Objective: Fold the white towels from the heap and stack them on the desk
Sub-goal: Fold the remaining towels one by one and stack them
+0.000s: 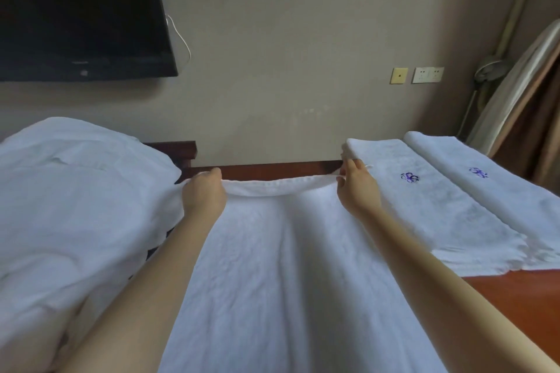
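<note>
**On the desk, centre: white towel held by its far hem**

Across the middle of the red-brown desk (pixel 515 297), a white towel (pixel 272 266) is lying lengthwise toward the viewer, and its far hem is sagging slightly between the two hands. The left hand (pixel 203 195) is pinching the hem at its left end, fingers curled over the cloth. The right hand (pixel 357 191) is pinching the right end, where a small loop of fabric is sticking out beside the fingers.

The step in hand is probably the first fold. It is going best when the hem is being drawn taut until the sag disappears. Both corners should be travelling level and straight back toward the near edge, which is lying out of view.

The heap (pixel 75 191) is sitting just left, touching the towel's side. On the right, two folded towels (pixel 430 209) are lying side by side, each bearing a blue embroidered emblem (pixel 410 177) too small to read. A dark television (pixel 75 9) on the wall is carrying a faint, illegible bezel mark. Wall sockets (pixel 428 75) are showing no readable text.
</note>
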The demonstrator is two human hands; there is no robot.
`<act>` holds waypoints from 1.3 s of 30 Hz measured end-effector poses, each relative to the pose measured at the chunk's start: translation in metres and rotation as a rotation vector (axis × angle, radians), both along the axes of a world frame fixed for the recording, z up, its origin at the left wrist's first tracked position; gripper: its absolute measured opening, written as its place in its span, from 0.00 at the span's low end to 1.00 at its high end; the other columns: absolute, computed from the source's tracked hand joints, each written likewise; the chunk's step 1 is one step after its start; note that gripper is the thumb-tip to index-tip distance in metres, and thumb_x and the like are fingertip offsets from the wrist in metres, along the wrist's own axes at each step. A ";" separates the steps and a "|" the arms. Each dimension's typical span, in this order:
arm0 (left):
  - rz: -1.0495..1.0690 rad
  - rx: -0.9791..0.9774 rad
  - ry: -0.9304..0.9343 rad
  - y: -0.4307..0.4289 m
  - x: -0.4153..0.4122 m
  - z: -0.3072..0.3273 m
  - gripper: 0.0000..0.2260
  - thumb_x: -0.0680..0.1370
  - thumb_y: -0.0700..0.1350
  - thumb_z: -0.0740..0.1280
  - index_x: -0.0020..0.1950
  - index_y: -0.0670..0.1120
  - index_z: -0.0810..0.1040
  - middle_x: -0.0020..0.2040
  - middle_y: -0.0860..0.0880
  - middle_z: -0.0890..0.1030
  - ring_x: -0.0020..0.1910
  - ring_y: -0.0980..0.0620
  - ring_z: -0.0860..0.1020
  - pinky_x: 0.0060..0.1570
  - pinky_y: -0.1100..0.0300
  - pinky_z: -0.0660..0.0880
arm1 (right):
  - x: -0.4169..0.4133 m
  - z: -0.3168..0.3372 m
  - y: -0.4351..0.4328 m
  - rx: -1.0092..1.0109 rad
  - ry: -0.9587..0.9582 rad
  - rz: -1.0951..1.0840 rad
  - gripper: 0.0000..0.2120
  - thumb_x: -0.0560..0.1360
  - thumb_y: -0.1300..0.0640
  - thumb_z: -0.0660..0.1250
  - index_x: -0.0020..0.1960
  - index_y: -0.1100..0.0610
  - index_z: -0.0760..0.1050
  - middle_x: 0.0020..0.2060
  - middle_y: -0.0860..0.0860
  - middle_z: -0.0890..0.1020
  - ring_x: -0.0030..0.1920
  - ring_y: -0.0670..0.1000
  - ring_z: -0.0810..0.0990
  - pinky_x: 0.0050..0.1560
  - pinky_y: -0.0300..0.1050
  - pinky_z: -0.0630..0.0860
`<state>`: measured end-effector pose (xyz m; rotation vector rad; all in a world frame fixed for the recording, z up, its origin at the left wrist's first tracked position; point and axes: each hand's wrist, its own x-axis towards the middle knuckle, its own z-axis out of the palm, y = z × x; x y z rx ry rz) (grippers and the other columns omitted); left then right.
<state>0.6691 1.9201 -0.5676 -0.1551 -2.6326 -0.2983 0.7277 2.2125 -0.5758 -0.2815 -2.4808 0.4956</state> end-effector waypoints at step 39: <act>-0.248 0.006 -0.154 0.041 0.078 -0.062 0.14 0.79 0.42 0.59 0.62 0.44 0.77 0.70 0.47 0.69 0.70 0.48 0.62 0.63 0.52 0.62 | 0.096 -0.057 -0.034 0.219 0.068 -0.003 0.05 0.65 0.62 0.67 0.39 0.59 0.80 0.37 0.53 0.79 0.41 0.59 0.76 0.42 0.48 0.63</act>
